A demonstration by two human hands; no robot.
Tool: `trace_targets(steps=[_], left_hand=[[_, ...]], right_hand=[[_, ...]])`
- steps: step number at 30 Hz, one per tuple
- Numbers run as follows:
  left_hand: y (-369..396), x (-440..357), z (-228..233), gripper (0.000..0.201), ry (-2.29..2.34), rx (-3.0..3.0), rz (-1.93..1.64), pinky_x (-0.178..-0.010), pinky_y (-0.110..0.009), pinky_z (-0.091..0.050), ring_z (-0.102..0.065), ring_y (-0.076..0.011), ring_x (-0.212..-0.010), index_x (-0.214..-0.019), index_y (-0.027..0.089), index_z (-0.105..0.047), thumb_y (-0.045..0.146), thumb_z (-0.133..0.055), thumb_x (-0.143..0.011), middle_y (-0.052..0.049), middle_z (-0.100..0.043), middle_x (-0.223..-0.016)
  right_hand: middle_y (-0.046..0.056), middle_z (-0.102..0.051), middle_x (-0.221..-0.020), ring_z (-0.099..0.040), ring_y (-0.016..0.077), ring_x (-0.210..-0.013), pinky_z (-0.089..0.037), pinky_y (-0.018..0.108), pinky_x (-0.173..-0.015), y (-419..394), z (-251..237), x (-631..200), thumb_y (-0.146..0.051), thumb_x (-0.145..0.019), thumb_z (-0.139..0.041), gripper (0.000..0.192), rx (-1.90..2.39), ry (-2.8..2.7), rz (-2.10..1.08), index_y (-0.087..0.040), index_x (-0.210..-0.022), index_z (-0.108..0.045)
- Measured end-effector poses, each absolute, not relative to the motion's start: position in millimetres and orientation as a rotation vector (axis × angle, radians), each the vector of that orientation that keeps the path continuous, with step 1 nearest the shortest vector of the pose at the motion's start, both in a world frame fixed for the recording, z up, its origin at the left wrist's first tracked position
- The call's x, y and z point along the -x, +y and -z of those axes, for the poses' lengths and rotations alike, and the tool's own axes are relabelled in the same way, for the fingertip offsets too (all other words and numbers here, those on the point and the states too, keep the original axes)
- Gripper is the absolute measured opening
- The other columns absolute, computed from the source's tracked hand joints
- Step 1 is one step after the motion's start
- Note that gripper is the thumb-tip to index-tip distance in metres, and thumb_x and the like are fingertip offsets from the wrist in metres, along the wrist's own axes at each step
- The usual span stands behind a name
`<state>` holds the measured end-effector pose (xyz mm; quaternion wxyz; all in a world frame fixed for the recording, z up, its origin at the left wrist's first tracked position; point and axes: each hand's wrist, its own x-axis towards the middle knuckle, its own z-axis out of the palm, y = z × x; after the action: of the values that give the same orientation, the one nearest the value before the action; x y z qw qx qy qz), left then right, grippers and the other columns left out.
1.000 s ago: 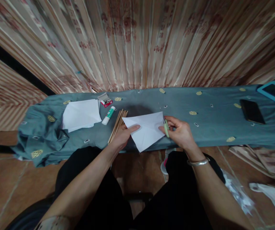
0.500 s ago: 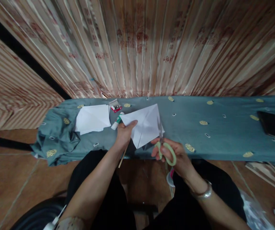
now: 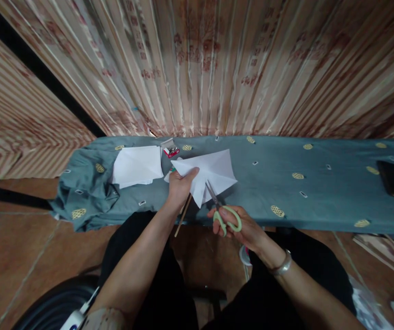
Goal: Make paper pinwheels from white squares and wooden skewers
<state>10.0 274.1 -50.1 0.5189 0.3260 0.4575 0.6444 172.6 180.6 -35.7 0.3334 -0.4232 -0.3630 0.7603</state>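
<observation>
White folded paper is pinched at its left edge by the left hand, above the cloth-covered table. Green-handled scissors (blades parted) are gripped by the right hand, tips at the paper's lower edge.

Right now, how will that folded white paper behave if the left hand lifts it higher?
The folded paper likely stays fairly stiff: its creases hold it flat beyond the left hand. It looks light, pinched at one edge only. The scissors in the right hand could push its free corner aside.
</observation>
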Motion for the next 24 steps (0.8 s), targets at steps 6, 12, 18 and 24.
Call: trace_targets(steps=[6,12,18,24], left_hand=[[272.0,-12.8,46.7,0.030,1.093,-0.702,-1.516,-0.064,-0.030,-0.054,-0.066,-0.0192,-0.064,-0.074,0.015,-0.070,0.031,-0.084,-0.053,-0.004,-0.073,-0.072],[269.9,-18.2,46.0,0.031,1.041,-0.638,-1.493,-0.066,-0.029,-0.051,-0.064,-0.0168,-0.063,-0.075,0.016,-0.069,0.029,-0.085,-0.053,-0.002,-0.072,-0.072],[268.4,-21.5,47.5,0.036,1.026,-0.617,-1.475,-0.068,-0.029,-0.049,-0.063,-0.0151,-0.064,-0.079,0.013,-0.069,0.029,-0.086,-0.051,-0.002,-0.071,-0.073],[268.5,-23.3,51.2,0.038,0.994,-0.567,-1.488,-0.068,-0.028,-0.049,-0.063,-0.0155,-0.067,-0.083,0.015,-0.068,0.033,-0.084,-0.055,-0.002,-0.071,-0.076]], right_hand=[[0.003,-0.068,-0.060,-0.054,0.0083,-0.047,-0.030,0.019,-0.041,181.6,36.8,-169.8,-0.063,-0.067,-0.075,0.051,1.137,-0.953,-1.940,-0.014,-0.083,-0.070],[0.002,-0.068,-0.064,-0.055,0.0087,-0.051,-0.036,0.021,-0.045,183.1,39.4,-163.4,-0.061,-0.067,-0.076,0.049,1.158,-1.005,-1.837,-0.015,-0.084,-0.069],[0.001,-0.067,-0.064,-0.055,0.0079,-0.053,-0.037,0.021,-0.048,184.5,41.9,-158.9,-0.062,-0.066,-0.076,0.048,1.177,-1.033,-1.761,-0.016,-0.075,-0.066],[0.002,-0.067,-0.063,-0.055,0.0091,-0.052,-0.038,0.021,-0.046,186.6,44.7,-155.3,-0.063,-0.064,-0.077,0.050,1.209,-1.010,-1.725,-0.016,-0.076,-0.066]])
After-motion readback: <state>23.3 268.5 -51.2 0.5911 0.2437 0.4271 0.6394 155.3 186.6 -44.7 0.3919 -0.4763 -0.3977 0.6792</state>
